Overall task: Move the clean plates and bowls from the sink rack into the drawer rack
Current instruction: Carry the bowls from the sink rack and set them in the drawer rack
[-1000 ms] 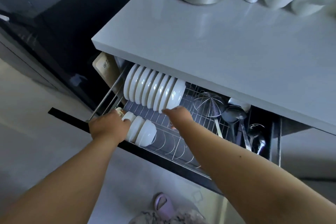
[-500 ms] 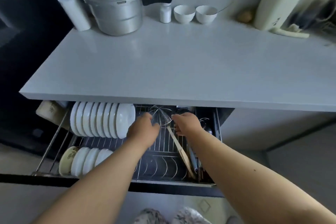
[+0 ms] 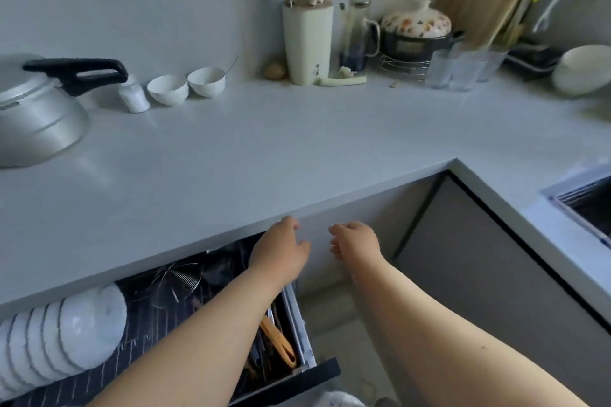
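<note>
Below the near edge of the counter (image 3: 297, 149), both hands hang in the air and hold nothing. Left hand (image 3: 281, 249): above the right end of the open drawer rack (image 3: 299, 320), fingers loosely curled, not touching anything. Right hand (image 3: 355, 243): just right of the left hand, in front of the cabinet face, fingers curled loosely downward, nothing between them. The two hands are near each other but apart.

Row of white bowls (image 3: 62, 337) stands on edge at the left end of the drawer rack, packed side by side. Wire skimmer (image 3: 180, 277) lies further right in the rack; wooden utensils (image 3: 277, 342) sit in the rightmost compartment.

Far right on the counter: one large white bowl (image 3: 582, 73) beside a dark rack whose contents are blurred. Sink (image 3: 588, 205) edge at right.
</note>
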The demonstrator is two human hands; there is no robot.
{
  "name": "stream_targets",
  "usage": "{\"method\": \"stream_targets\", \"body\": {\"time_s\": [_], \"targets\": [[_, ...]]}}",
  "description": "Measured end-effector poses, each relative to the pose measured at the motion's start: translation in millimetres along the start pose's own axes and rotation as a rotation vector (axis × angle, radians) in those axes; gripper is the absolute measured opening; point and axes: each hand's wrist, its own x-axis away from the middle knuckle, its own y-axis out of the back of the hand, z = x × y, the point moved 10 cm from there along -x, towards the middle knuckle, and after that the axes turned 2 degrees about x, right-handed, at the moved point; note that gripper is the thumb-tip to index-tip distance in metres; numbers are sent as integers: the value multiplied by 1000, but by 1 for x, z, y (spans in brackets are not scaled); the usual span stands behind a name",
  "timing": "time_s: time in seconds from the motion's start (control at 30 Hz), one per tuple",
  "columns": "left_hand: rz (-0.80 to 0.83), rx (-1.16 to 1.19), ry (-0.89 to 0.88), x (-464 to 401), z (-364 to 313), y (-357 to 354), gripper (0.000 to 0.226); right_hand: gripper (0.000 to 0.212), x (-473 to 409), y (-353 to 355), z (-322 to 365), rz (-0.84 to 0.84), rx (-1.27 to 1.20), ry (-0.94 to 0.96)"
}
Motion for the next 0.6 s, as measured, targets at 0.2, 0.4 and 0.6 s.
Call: {"method": "stream_targets", "body": {"time_s": [0.2,0.4,0.6], "targets": [[62,-23,-121,-34,-108,-66,41,10,-26,140,0,-226,-28,5],[133,-57,-294,-54,-227,-138,42,11,-50,289,-3,-485,9,20],[176,-159,-456,-67,-322,-205,61,7,-62,412,-24,-664,-88,-40]]}}
